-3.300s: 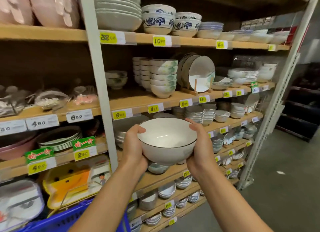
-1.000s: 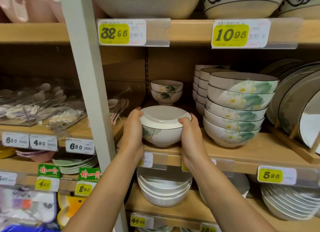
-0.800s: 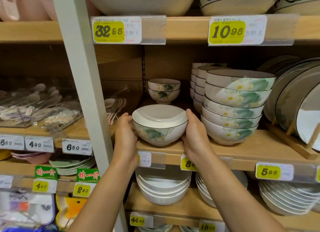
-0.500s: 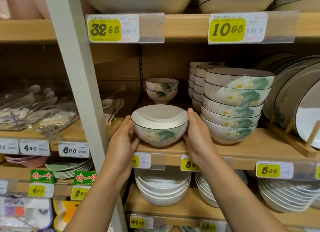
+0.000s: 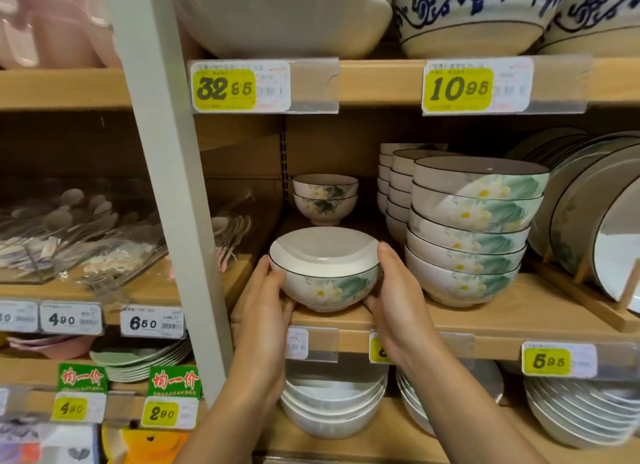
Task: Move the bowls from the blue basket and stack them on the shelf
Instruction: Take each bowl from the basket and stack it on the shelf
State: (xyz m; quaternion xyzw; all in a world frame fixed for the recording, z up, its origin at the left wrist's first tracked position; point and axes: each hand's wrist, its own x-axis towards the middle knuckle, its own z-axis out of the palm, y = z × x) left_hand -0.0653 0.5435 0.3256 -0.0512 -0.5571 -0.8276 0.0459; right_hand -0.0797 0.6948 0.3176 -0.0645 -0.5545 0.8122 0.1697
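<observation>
bowl (image 5: 325, 273): flowered, upright, white inside facing up; just left of the tall stack (image 5: 467, 242) of matching bowls, not touching it
shelf board (image 5: 485, 320): carries the tall stack; the bowl's foot seems to rest on it, though the hands partly hide the contact
left hand (image 5: 266, 301): on the side of the bowl away from the tall stack; fingers curled round the lower wall, gripping; probably steadies the bowl as it settles
right hand (image 5: 394, 297): in the gap between bowl and tall stack; fingers wrapped up the wall to the rim, gripping; likely guards against a knock
small bowls (image 5: 325, 199): two nested, behind and left of the tall stack; the front spot is left free
basket: out of view
step: judged near release; the bowl starts a new pile beside the tall stack
</observation>
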